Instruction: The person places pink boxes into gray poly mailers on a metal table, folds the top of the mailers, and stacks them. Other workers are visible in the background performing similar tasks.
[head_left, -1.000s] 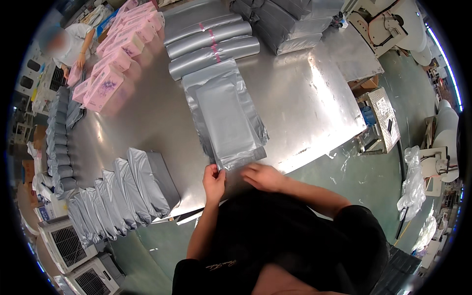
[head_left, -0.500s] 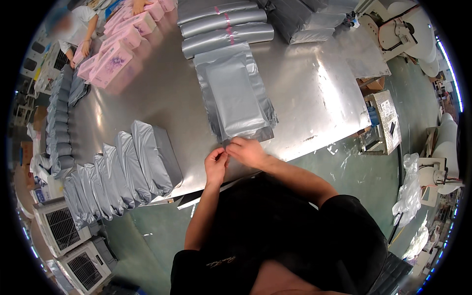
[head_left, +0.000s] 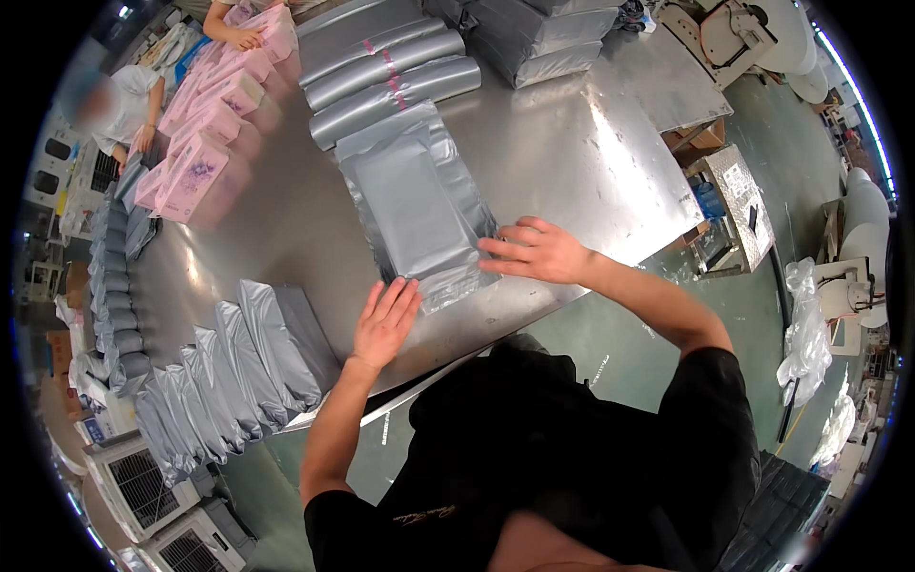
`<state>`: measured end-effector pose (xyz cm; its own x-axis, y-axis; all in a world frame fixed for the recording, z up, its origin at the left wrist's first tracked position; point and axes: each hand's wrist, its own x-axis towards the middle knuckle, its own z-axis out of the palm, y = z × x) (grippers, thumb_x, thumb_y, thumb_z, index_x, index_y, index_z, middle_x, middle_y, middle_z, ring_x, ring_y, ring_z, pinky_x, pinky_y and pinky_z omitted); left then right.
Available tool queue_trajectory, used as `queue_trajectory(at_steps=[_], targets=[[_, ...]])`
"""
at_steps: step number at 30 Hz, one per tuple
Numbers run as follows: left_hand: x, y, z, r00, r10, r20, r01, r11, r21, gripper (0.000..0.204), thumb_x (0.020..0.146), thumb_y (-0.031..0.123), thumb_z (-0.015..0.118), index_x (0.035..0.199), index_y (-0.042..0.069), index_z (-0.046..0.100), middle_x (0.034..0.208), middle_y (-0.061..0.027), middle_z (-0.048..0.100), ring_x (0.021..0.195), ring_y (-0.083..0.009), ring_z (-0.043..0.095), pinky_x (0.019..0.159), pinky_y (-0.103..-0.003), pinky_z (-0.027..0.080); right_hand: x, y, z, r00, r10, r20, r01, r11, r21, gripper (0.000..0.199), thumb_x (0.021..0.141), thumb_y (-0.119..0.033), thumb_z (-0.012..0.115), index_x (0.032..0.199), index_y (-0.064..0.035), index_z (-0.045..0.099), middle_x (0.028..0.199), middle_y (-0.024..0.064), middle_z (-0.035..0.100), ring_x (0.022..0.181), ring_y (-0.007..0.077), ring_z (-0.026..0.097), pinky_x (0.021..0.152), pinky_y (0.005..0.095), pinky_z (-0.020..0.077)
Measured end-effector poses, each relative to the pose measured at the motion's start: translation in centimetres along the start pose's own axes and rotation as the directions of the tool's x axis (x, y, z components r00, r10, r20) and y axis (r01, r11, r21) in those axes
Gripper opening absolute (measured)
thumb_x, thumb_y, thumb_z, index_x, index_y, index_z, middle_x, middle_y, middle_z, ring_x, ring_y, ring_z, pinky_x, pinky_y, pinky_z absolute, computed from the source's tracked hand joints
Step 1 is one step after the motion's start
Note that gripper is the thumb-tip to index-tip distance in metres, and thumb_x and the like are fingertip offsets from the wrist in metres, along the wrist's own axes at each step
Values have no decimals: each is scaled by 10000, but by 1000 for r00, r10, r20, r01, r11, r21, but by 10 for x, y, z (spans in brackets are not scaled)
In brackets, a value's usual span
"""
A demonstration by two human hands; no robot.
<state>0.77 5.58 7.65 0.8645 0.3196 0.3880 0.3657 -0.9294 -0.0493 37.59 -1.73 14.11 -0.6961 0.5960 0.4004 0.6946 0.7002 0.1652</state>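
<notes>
A stack of flat grey plastic mailer bags lies on the metal table in front of me. My left hand rests flat, fingers spread, at the near left corner of the stack. At the stack's near right edge my right hand presses down, palm flat and fingers spread. Neither hand grips anything.
A row of filled grey mailers leans along the table's near left edge. Rolled grey bags and stacked bundles lie at the far side. Pink boxes sit far left, where other people work. A cart stands to the right.
My hands were pinched together at the stack's near edge. They have moved apart and now lie flat on the bags. The view has shifted closer to the table.
</notes>
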Motion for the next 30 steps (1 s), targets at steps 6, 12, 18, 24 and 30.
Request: queue_trajectory(at_steps=[6,12,18,24,30], targets=[[-13,-7,16,999,18,42,-14,994,-111,165,845,97,691,1002,72,733,1254,-38,685,1255,-261,596,1120,-462,464,-16,13,56,974,-176,144,164,982,97,309,839,-211,662,1136,-161,729,1332,-4,639,1175,213,580,954,366,483],[-12,3,11,811,-573,121,464,503,-729,140,975,173,693,1010,42,726,983,-28,707,986,-178,653,928,-345,526,-45,-8,90,772,604,197,-421,254,871,163,1007,-214,671,1082,-82,730,1147,39,698,1021,190,642,859,328,517],[9,0,53,417,-792,445,212,-392,-895,159,1031,214,675,983,67,712,814,86,619,715,-17,457,630,-217,350,-11,-14,107,329,703,631,-212,-596,775,177,1004,-263,705,1004,-86,722,1006,-45,641,905,89,596,775,305,529],[32,6,59,432,-739,517,106,-527,-843,86,1018,189,689,1012,111,654,793,79,581,705,-25,476,568,-227,362,13,-3,109,310,620,721,-272,-669,692,300,987,-316,718,1192,-114,633,998,-36,632,896,111,603,732,353,564],[2,42,18,345,-484,804,-93,-870,-484,357,1083,359,544,1360,138,501,1161,-45,673,971,-182,682,733,-384,604,73,-30,62,490,227,842,-306,-859,410,731,976,-386,713,1550,-135,336,1347,68,591,1098,224,663,701,405,612]])
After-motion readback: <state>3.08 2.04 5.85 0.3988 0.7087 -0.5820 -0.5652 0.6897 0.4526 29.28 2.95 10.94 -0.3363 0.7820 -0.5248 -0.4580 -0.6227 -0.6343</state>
